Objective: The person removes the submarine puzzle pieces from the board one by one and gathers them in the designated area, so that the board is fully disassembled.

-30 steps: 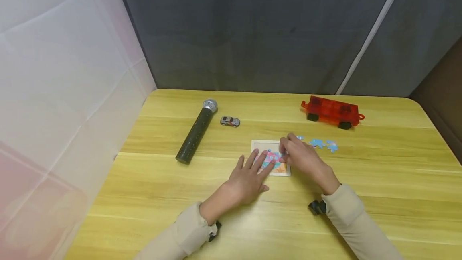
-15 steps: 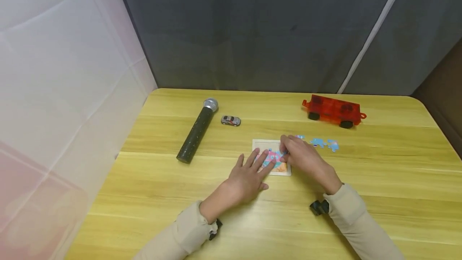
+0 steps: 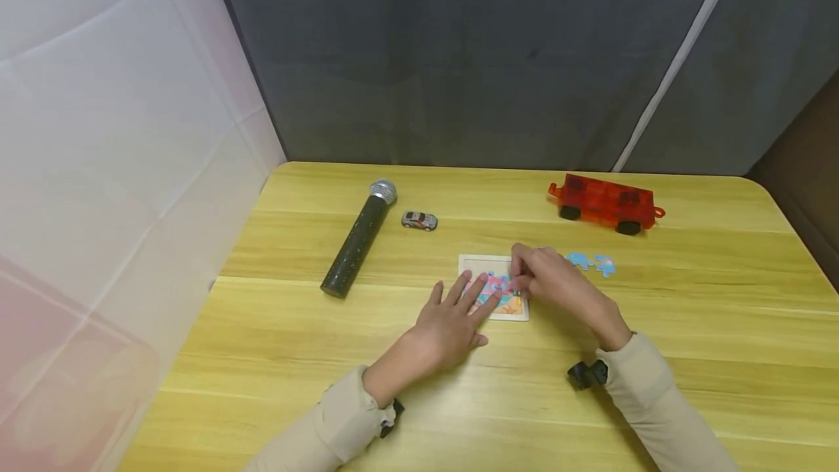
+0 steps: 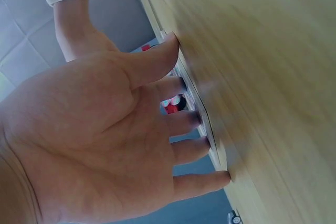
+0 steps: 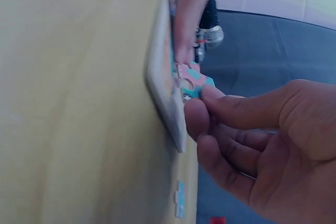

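A small jigsaw puzzle tray (image 3: 485, 262) with a pale frame lies on the table, its lower part filled with pink, teal and orange pieces. My left hand (image 3: 448, 330) is spread flat, fingertips resting on the tray and the pieces in it. From the palm side, the left wrist view shows the fingers (image 4: 191, 150) straight. At the tray's right side, my right hand (image 3: 557, 281) pinches a pink and teal puzzle piece (image 5: 192, 75) between thumb and index finger. The right wrist view shows that piece tilted up over the tray's edge (image 5: 167, 109).
Loose blue puzzle pieces (image 3: 604, 265) lie right of the tray, partly behind my right hand. Farther back stands a red toy wagon (image 3: 606, 202) with black wheels. A small silver toy car (image 3: 419, 221) and a dark microphone (image 3: 357, 245) lie to the left.
My right hand has shifted slightly right and turned a little, now covering one of the loose pieces beyond it. The left hand stays in place on the tray.
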Motion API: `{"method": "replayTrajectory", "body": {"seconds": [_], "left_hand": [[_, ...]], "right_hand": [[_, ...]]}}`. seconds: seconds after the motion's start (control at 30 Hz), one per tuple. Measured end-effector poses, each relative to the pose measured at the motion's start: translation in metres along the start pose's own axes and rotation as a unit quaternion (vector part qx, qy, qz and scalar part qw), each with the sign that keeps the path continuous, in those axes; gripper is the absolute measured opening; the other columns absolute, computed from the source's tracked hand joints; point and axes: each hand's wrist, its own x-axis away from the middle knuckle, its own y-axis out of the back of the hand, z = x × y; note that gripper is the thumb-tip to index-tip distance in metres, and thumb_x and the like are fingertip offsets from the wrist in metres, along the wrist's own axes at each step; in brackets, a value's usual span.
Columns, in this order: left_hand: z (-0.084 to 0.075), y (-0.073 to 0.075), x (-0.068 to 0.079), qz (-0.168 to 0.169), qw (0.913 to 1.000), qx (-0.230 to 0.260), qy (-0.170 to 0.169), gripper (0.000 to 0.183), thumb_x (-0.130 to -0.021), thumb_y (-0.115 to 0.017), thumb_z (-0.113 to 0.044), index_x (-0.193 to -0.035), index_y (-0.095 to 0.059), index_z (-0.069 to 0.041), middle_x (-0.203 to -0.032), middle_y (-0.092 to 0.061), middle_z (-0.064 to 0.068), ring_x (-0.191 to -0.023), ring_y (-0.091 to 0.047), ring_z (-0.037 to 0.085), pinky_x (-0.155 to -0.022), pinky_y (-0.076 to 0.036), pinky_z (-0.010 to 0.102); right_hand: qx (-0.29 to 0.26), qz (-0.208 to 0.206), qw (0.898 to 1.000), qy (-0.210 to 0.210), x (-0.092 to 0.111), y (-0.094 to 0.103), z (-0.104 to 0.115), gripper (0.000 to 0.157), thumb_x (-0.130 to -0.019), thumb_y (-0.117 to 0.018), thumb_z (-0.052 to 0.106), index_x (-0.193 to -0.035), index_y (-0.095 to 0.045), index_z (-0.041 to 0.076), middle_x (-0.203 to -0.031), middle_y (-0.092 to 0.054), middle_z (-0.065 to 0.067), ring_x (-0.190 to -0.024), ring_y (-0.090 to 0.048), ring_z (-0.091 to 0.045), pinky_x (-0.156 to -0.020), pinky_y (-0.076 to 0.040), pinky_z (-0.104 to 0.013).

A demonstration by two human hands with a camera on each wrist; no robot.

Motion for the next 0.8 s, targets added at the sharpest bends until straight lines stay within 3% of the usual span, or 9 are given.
{"method": "replayTrajectory", "body": {"seconds": [0.27,0.53,0.8], "left_hand": [[0.001,0.0,0.001,-0.005,1.0,0.007,-0.001,0.072,-0.117,-0.044,-0.05,-0.178,-0.014,-0.031,-0.187,-0.008,0.003,-0.172,-0.011,0.028,-0.135,-0.028,0.055],[0.001,-0.001,0.0,-0.009,0.9999,0.001,-0.006,0.071,-0.116,-0.045,-0.05,-0.178,-0.017,-0.03,-0.186,-0.009,0.004,-0.172,-0.012,0.028,-0.135,-0.029,0.055],[0.0,0.0,0.001,-0.014,0.9999,-0.002,-0.008,0.071,-0.116,-0.045,-0.05,-0.178,-0.018,-0.029,-0.186,-0.01,0.004,-0.172,-0.013,0.029,-0.134,-0.03,0.055]], "right_hand": [[-0.051,0.025,0.998,0.004,0.001,0.012,-0.005,0.02,-0.102,-0.072,-0.005,-0.09,-0.059,0.005,-0.077,-0.07,-0.003,-0.064,-0.061,-0.008,-0.062,-0.05,-0.023],[-0.094,0.143,0.985,-0.019,0.019,0.04,-0.026,0.02,-0.103,-0.073,0.002,-0.088,-0.06,0.007,-0.075,-0.064,-0.001,-0.065,-0.066,-0.015,-0.065,-0.051,-0.025],[-0.115,0.157,0.978,-0.069,0.036,0.066,-0.055,0.021,-0.1,-0.075,-0.002,-0.087,-0.059,0.003,-0.077,-0.063,-0.002,-0.064,-0.066,-0.016,-0.064,-0.054,-0.026]]}}
